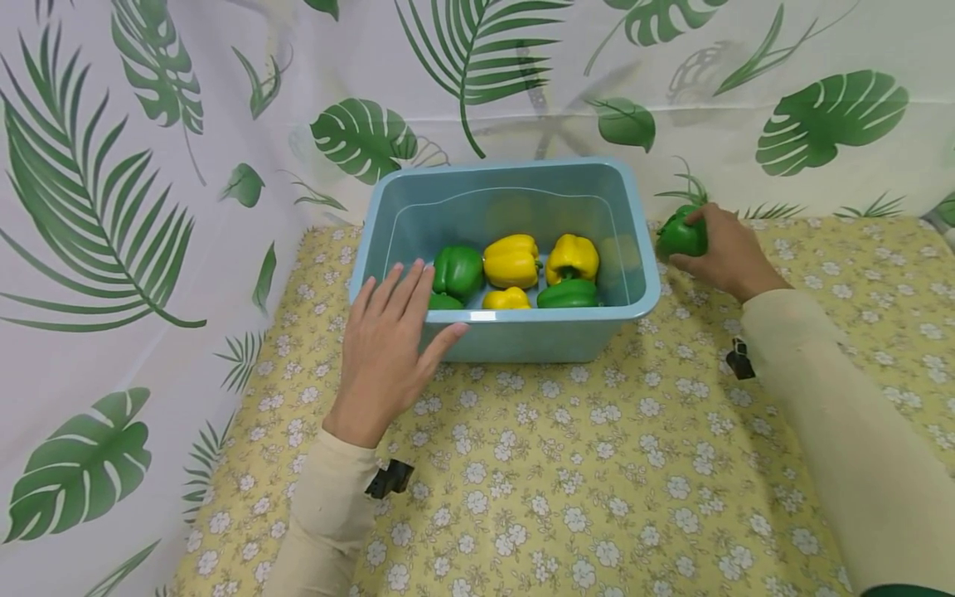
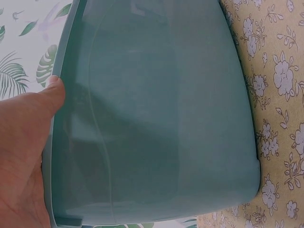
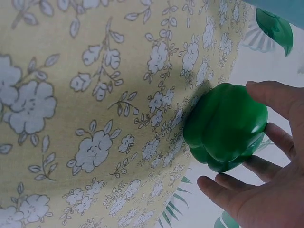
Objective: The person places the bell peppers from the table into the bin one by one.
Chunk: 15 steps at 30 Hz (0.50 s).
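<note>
A blue plastic bin [image 1: 522, 338] stands on the table with green and yellow bell peppers inside. My left hand [image 1: 382, 356] rests on the near left part of its rim, fingers straight and reaching over the edge. In the left wrist view the thumb lies along the rim [image 2: 59, 71]. To the right of the bin, my right hand [image 1: 734, 253] grips a green bell pepper [image 1: 681, 234] between thumb and fingers. In the right wrist view that pepper [image 3: 225, 126] is at or just above the tablecloth; contact cannot be told.
Inside the bin are three yellow peppers, one of them a yellow pepper [image 1: 511, 261] lying on its side, and three green ones, including a green pepper [image 1: 458, 272] at left. A floral yellow cloth [image 1: 559, 497] covers the table. Leaf-printed white curtain [image 1: 709, 124] hangs behind and at left.
</note>
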### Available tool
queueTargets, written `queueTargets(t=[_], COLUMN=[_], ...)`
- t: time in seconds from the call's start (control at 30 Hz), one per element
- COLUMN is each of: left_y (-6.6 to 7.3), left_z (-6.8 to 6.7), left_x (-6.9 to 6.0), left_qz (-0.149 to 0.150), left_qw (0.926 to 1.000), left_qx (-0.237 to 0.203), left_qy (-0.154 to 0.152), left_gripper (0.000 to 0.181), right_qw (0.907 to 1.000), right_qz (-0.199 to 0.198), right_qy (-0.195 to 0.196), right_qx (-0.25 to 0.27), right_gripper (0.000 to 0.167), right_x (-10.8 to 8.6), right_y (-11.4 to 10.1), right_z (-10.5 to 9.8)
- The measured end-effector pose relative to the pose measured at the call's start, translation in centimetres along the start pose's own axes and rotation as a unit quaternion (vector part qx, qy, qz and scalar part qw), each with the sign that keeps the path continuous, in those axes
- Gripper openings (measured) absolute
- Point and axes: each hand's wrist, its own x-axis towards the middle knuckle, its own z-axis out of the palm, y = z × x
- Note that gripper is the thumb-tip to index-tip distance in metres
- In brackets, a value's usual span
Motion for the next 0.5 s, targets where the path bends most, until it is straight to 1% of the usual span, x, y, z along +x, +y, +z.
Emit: queueTargets(t=[0.13,0.27,0.5], left_y=[0.06,0.07,0.06], left_z=[-0.04,-0.03,-0.03], left_x=[0.01,0.02,0.01], left_qz=[0.001,0.002,0.008], left_qw=[1.0000,1.0000,0.9999], left_qx=[0.001,-0.002,-0.002], left_qy=[0.000,0.005,0.012], left_gripper=[0.076,0.075,0.079], right_qw=[0.9998,0.9990,0.9977], right_qz=[-0.012,-0.026,-0.032], right_qy=[0.009,0.027,0.052], right_qx=[-0.008,-0.022,-0.029], right_gripper=[0.063,0.055,0.038], right_x=[-0.09,-0.24,-0.53], right_y=[0.03,-0.07,-0.32], right_z=[0.11,0.29,0.66])
